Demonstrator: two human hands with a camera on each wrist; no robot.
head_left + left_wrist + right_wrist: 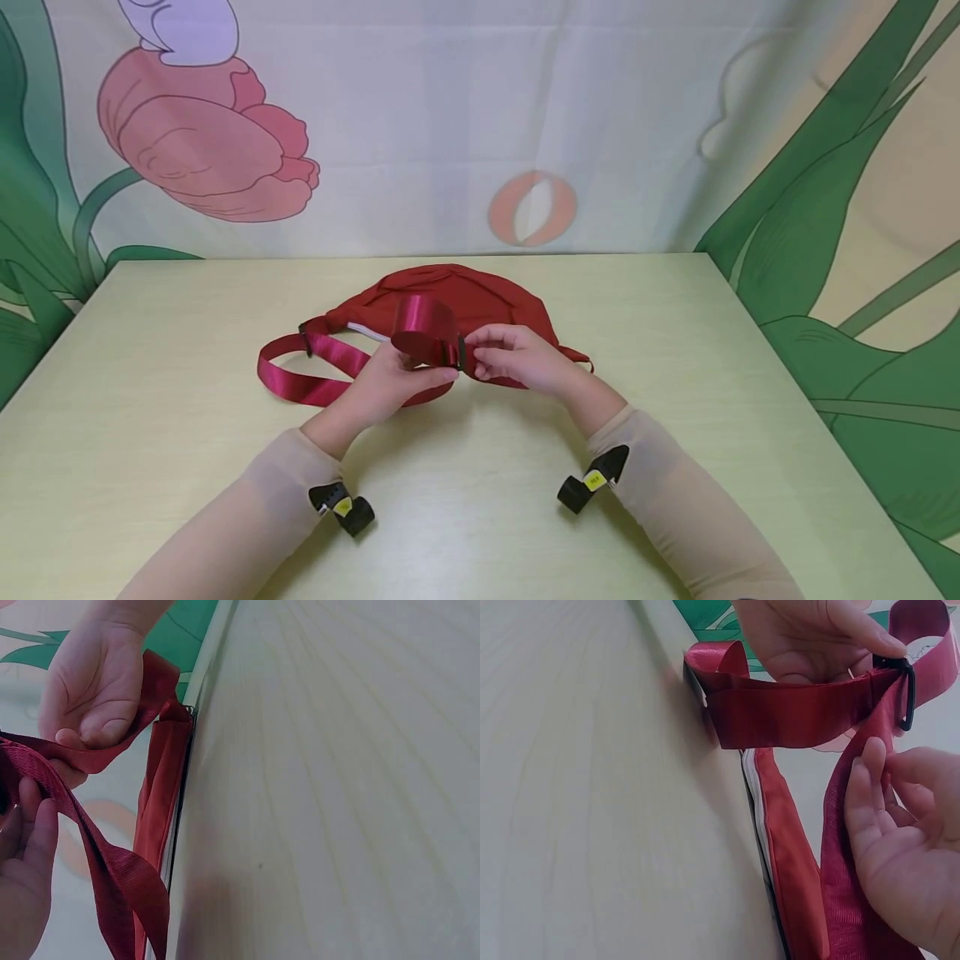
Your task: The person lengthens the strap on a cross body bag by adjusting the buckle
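Head view: at the back, a printed cloth backdrop [622, 108] with green leaves [810, 242] and a pink flower [202, 142]; before it, a pale wooden table [480, 517]. Over the near part of the table, two beige sleeves [232, 517], angled inward. Toward the table's far edge, near the middle, a red waist bag [491, 292] with a strip of white zip [367, 332] at its near side. Just in front of the bag, the left hand [382, 383] and the right hand [521, 358], close together. About them, a shiny wine-red strap [300, 390], with one loop out to the left and another upright above the left hand. On each sleeve, a small black camera [356, 515]. Smallest, a black buckle [461, 353] on the strap, between the hands: pinched together with the strap by left thumb and fingers; strap pinched just beside it by right thumb and fingertips.
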